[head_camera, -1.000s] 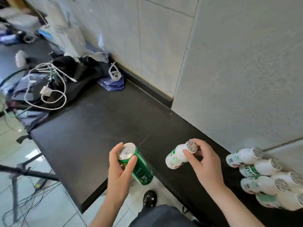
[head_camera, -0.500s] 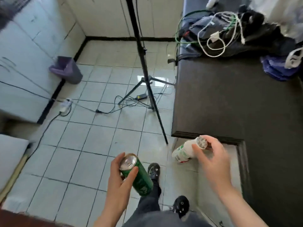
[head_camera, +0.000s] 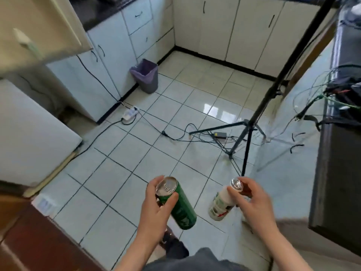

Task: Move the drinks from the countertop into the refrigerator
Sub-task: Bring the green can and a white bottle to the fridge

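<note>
My left hand point(head_camera: 154, 210) grips a tall green can point(head_camera: 178, 207) near its silver top, tilted over the tiled floor. My right hand point(head_camera: 252, 202) pinches the foil cap end of a small white bottle point(head_camera: 219, 205) with a green and red label. Both drinks hang in front of me, low in the view. A white refrigerator point(head_camera: 29, 132) stands at the left, and its pale door point(head_camera: 39, 28) fills the upper left corner. The dark countertop point(head_camera: 336, 173) runs along the right edge.
A black tripod point(head_camera: 252, 122) stands on the floor ahead to the right, with cables and a power strip point(head_camera: 130, 113) spread across the tiles. A purple-lined bin point(head_camera: 145, 77) sits by the white cabinets point(head_camera: 117, 45). Tangled cords and bags point(head_camera: 343, 98) lie on the countertop.
My view has swung left, away from the countertop and the row of white bottles, toward the floor and the refrigerator. Both hands still hold their drinks.
</note>
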